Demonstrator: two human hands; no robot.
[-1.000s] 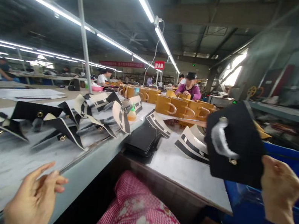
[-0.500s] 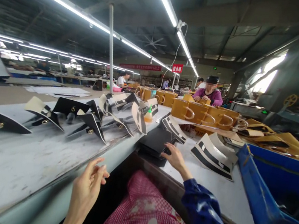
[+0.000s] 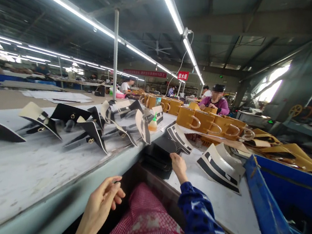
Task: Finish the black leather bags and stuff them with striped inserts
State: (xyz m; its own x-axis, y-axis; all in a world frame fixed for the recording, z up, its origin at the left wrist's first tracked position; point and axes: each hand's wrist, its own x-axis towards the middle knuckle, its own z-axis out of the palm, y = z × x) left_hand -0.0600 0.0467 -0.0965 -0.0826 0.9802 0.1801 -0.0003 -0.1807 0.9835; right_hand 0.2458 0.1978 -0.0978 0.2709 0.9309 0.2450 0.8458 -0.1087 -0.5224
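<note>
My right hand, in a dark blue dotted sleeve, reaches across the grey table to a stack of black bag pieces. Its fingers close on the edge of the top piece, which is lifted slightly. My left hand hovers empty at the edge of the long conveyor table, its fingers loosely apart. Black-and-cream striped panels lie just right of my right hand. A pink checked apron covers my lap below.
Black and cream flaps with gold studs stand in rows on the conveyor. A small glue bottle and yellow bags sit farther back. A blue bin stands at my right. Other people work behind.
A second ago my right hand held a black piece with a wrapped handle over the blue bin. It no longer holds it and has swung left to the black stack. My left hand shifted right.
</note>
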